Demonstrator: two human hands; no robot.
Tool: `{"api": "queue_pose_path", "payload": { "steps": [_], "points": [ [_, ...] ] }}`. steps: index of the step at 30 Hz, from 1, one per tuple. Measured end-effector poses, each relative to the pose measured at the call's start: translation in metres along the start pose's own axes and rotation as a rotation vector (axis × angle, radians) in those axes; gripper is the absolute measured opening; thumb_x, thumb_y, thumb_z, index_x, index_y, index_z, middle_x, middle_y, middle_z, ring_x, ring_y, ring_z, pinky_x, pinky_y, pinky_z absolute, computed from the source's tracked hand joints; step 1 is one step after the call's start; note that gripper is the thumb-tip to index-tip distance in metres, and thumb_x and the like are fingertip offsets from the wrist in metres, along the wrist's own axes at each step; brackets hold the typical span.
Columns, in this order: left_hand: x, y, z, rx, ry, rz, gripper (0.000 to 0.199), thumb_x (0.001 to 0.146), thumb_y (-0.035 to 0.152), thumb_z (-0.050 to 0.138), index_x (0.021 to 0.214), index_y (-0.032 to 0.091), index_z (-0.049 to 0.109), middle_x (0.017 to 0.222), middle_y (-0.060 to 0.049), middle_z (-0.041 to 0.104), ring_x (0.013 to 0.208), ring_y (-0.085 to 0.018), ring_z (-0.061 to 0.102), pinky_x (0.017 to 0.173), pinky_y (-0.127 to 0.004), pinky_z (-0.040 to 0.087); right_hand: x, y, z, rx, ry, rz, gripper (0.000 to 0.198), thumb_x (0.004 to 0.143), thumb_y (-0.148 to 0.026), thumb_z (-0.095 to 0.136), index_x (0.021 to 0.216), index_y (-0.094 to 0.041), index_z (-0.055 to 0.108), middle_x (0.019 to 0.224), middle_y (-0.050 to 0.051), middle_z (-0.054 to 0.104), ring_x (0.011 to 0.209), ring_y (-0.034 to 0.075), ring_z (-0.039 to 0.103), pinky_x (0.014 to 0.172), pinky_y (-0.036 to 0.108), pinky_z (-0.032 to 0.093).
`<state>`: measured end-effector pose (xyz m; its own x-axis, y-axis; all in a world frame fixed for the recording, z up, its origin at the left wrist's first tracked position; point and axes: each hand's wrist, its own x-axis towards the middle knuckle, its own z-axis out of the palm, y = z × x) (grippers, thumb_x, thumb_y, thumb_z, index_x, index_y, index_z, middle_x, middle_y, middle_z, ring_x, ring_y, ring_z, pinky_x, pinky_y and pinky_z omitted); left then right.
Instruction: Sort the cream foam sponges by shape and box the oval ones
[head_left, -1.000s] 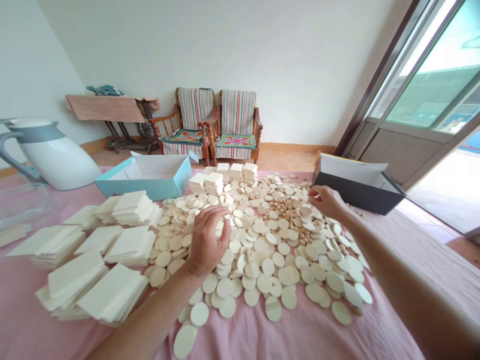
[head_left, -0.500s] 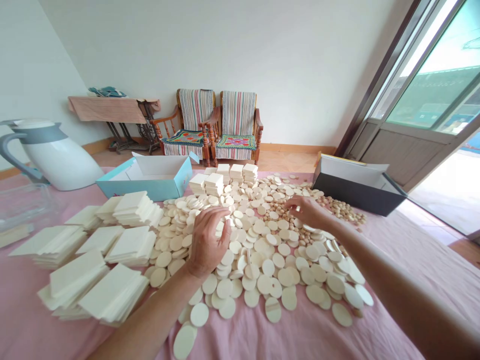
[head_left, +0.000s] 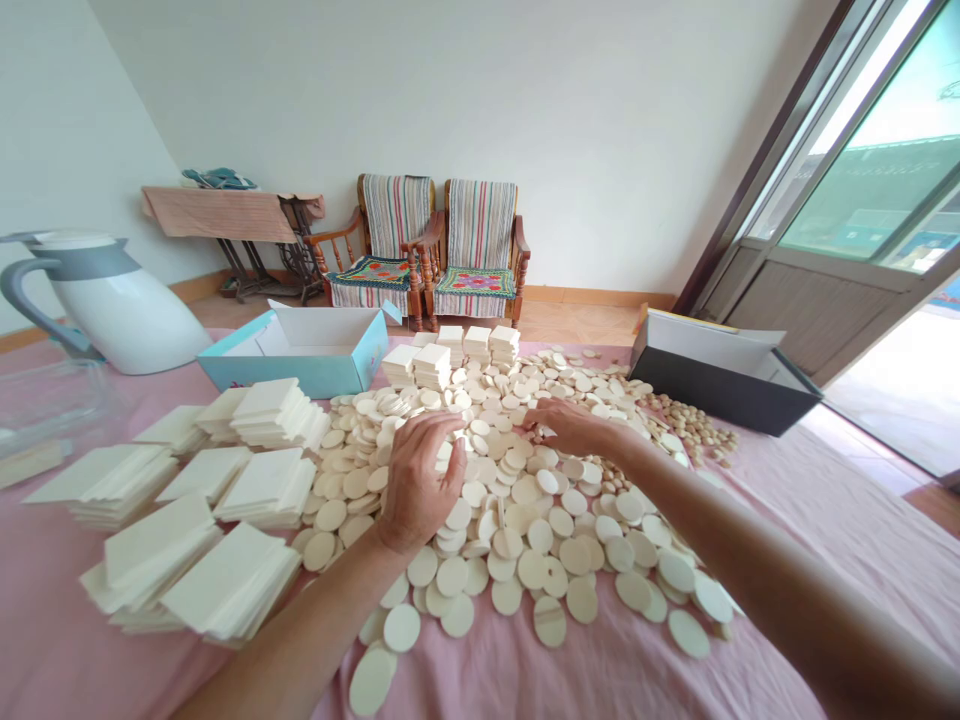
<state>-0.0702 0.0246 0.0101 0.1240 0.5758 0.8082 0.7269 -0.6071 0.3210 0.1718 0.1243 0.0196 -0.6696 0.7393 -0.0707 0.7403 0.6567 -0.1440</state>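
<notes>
Discs [head_left: 550, 622] everywhere, pale wooden rounds heaped and overlapping across the centre of the frame, and two bare hands are right in among them! Left hand [head_left: 421, 488], just left of centre, sits over the heap with its fingers bent close together and the thumb standing apart, discs showing in the gap. Right hand [head_left: 576, 428], right of centre, reaches in low from the lower right, fingers bent downward over the pile; whether they pinch anything, you cannot tell from this angle.

Small round beads [head_left: 697, 430] trail along the right edge of the heap, below the black box [head_left: 716, 388] at right, which stands open. Over on the left, big square tiles [head_left: 231, 582] lie in leaning stacks on the pink cloth [head_left: 825, 500], while smaller square stacks [head_left: 433, 368] line up at the far edge, upper centre. An open blue box [head_left: 322, 372] is just left of those, and a white jug [head_left: 135, 318] with a grey handle holds the left edge. Two striped chairs [head_left: 481, 225] look on from upper centre!
</notes>
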Motion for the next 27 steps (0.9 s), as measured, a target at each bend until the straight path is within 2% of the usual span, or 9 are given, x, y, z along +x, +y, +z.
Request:
{"api": "queue_pose_path", "payload": {
  "steps": [3, 9, 19, 23, 27],
  "points": [
    [0.0, 0.0, 0.0, 0.0, 0.001, -0.002, 0.021, 0.083, 0.011, 0.054, 0.102, 0.019, 0.057, 0.104, -0.006, 0.066, 0.106, -0.021, 0.057, 0.098, -0.041, 0.045, -0.001, -0.002, 0.0, 0.011, -0.003, -0.013, 0.035, 0.077, -0.013, 0.061, 0.111, -0.021, 0.063, 0.102, 0.01, 0.062, 0.094, 0.021, 0.057, 0.079, 0.029, 0.04],
    [0.001, 0.0, 0.0, 0.002, -0.002, -0.003, 0.021, 0.083, 0.012, 0.053, 0.102, 0.02, 0.057, 0.104, -0.006, 0.066, 0.106, -0.021, 0.058, 0.097, -0.041, 0.046, 0.001, -0.003, 0.007, 0.13, 0.015, -0.151, 0.04, 0.072, -0.006, 0.06, 0.109, -0.02, 0.06, 0.102, 0.007, 0.061, 0.095, 0.018, 0.056, 0.084, 0.03, 0.04],
    [0.0, 0.0, 0.0, 0.002, -0.005, -0.006, 0.021, 0.083, 0.012, 0.053, 0.102, 0.02, 0.057, 0.104, -0.006, 0.066, 0.105, -0.021, 0.058, 0.097, -0.042, 0.046, 0.008, -0.007, 0.007, 0.112, -0.004, -0.16, 0.026, 0.072, -0.006, 0.058, 0.096, -0.016, 0.058, 0.096, 0.006, 0.057, 0.083, 0.015, 0.053, 0.075, 0.025, 0.04],
    [0.0, -0.001, 0.0, 0.002, -0.009, -0.006, 0.021, 0.083, 0.012, 0.054, 0.102, 0.019, 0.057, 0.104, -0.006, 0.066, 0.105, -0.021, 0.058, 0.098, -0.041, 0.045, 0.016, -0.005, 0.004, 0.062, -0.063, -0.122, 0.028, 0.07, -0.006, 0.06, 0.095, -0.017, 0.059, 0.094, 0.006, 0.057, 0.082, 0.016, 0.053, 0.072, 0.024, 0.039],
    [0.0, -0.001, 0.0, 0.006, -0.005, -0.006, 0.019, 0.083, 0.014, 0.053, 0.101, 0.02, 0.058, 0.103, -0.006, 0.066, 0.105, -0.021, 0.058, 0.097, -0.041, 0.045, 0.023, -0.006, 0.005, 0.042, -0.06, -0.074, 0.031, 0.068, 0.0, 0.054, 0.092, -0.018, 0.062, 0.095, 0.007, 0.057, 0.084, 0.015, 0.053, 0.071, 0.022, 0.039]
  ]
}}
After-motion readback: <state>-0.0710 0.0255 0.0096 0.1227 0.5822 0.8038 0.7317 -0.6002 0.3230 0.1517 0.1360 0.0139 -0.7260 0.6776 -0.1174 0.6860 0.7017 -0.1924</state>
